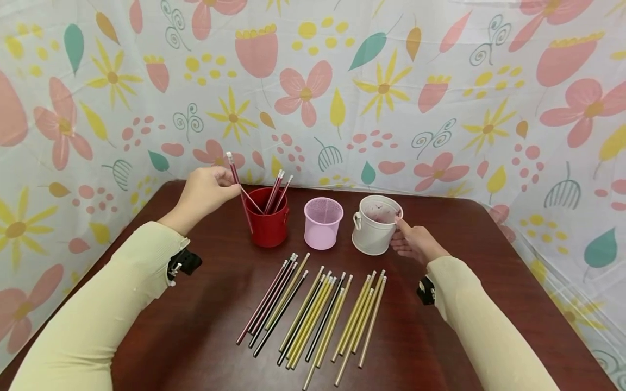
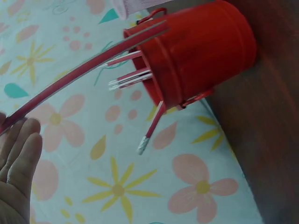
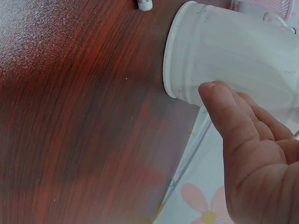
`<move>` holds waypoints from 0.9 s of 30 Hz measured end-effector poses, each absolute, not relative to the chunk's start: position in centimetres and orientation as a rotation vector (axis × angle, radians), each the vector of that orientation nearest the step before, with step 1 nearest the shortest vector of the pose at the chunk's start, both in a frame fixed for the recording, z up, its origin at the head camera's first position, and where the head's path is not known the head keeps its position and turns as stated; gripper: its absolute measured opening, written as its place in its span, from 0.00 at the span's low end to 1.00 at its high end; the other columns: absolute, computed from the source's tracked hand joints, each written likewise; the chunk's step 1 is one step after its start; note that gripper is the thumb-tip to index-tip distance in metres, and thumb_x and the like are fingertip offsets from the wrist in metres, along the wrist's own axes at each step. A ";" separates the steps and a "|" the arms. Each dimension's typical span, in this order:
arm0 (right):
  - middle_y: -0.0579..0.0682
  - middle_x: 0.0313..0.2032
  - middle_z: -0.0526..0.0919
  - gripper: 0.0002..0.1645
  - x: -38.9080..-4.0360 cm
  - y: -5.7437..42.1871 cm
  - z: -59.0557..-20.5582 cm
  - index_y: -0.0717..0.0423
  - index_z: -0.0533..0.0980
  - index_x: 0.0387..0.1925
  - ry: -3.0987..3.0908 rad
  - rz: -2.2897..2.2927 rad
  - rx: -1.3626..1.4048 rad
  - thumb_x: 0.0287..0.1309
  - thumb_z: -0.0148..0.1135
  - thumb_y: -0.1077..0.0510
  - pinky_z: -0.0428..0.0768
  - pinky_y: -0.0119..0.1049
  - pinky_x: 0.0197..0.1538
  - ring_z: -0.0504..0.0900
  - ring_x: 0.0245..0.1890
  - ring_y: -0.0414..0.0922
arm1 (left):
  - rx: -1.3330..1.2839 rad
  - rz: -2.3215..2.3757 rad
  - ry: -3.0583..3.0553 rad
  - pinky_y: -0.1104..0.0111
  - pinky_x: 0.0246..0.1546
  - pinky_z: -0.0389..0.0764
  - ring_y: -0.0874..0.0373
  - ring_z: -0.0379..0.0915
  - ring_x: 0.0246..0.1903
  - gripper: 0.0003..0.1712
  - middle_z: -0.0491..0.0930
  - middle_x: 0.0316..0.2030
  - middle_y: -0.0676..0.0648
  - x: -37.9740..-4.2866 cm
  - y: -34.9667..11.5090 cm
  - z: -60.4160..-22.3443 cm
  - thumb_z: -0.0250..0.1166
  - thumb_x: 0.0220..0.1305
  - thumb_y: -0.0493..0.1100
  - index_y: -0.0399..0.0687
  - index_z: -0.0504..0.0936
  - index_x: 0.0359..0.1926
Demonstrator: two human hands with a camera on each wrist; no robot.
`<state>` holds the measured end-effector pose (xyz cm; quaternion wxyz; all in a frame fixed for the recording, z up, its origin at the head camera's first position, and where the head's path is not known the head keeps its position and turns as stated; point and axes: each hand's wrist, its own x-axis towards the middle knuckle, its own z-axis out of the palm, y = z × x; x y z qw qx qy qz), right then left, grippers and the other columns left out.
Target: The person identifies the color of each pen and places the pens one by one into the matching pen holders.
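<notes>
Pencil [image 2: 86,64], dark red with its pale eraser end up, is pinched in the person's left hand [image 1: 206,188] beside a red bucket [image 1: 269,232], which stands at 11 o'clock from the loose pencils [image 1: 311,326] on the brown table [image 1: 205,304]. The held pencil slants down toward 5 o'clock, and its lower part crosses in front of the bucket's outer wall. To seat it well, it should probably be lifted clear of the rim, turned upright and lowered beside the pencils inside [image 1: 274,193].

The left thumb and fingers close narrowly near the eraser; the left wrist view crops this grip, so its exact shape is hard to tell. The right hand [image 1: 413,243], fingers loosely extended, touches the white bucket [image 1: 370,239] at 1 o'clock. A pink mesh cup [image 1: 320,234] stands between the buckets at 12 o'clock.
</notes>
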<state>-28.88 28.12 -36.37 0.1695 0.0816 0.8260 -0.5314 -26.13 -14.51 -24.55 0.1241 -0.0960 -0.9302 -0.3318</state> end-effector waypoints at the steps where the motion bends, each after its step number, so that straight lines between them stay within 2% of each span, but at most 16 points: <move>1: 0.74 0.59 0.68 0.47 -28.9 28.1 -36.4 0.81 0.62 0.60 2.349 -1.512 0.231 0.71 0.30 0.37 0.76 0.45 0.55 0.73 0.57 0.61 | -0.272 -0.971 -2.685 0.55 0.43 0.77 0.45 0.79 0.41 0.12 0.84 0.37 0.36 -26.1 -14.5 -24.4 0.62 0.59 0.40 0.34 0.83 0.38; 6: 0.74 0.58 0.69 0.47 -29.1 28.0 -36.6 0.82 0.63 0.59 2.352 -1.518 0.220 0.71 0.30 0.37 0.77 0.44 0.54 0.74 0.56 0.61 | -0.268 -0.950 -2.580 0.54 0.41 0.76 0.44 0.79 0.41 0.10 0.84 0.36 0.34 -26.4 -14.5 -23.9 0.62 0.59 0.39 0.33 0.82 0.36; 13: 0.76 0.59 0.66 0.48 -29.0 28.2 -36.6 0.83 0.60 0.60 2.328 -1.542 0.217 0.72 0.29 0.37 0.72 0.50 0.59 0.71 0.58 0.64 | -0.238 -0.937 -2.479 0.63 0.34 0.73 0.46 0.79 0.35 0.11 0.84 0.33 0.36 -27.8 -14.1 -23.9 0.60 0.58 0.39 0.34 0.83 0.34; 20: 0.75 0.57 0.70 0.47 -28.9 28.2 -36.6 0.82 0.63 0.59 2.352 -1.526 0.221 0.72 0.30 0.37 0.77 0.45 0.53 0.77 0.52 0.58 | -0.158 -1.067 -2.438 0.68 0.32 0.73 0.46 0.80 0.37 0.12 0.85 0.36 0.36 -29.2 -13.6 -25.1 0.61 0.62 0.40 0.33 0.83 0.39; 23: 0.74 0.56 0.71 0.46 -29.0 28.2 -36.6 0.82 0.64 0.58 2.356 -1.533 0.228 0.72 0.32 0.38 0.78 0.44 0.52 0.79 0.49 0.55 | -0.140 -1.094 -2.455 0.66 0.34 0.74 0.47 0.80 0.39 0.12 0.85 0.38 0.37 -29.8 -13.3 -26.1 0.61 0.62 0.40 0.34 0.82 0.39; 27: 0.74 0.57 0.71 0.46 -29.1 28.2 -36.6 0.81 0.64 0.58 2.361 -1.523 0.232 0.72 0.31 0.38 0.77 0.45 0.54 0.77 0.52 0.58 | -0.156 -1.067 -2.477 0.62 0.36 0.75 0.45 0.80 0.38 0.10 0.84 0.38 0.36 -30.2 -12.7 -26.9 0.60 0.61 0.38 0.33 0.81 0.37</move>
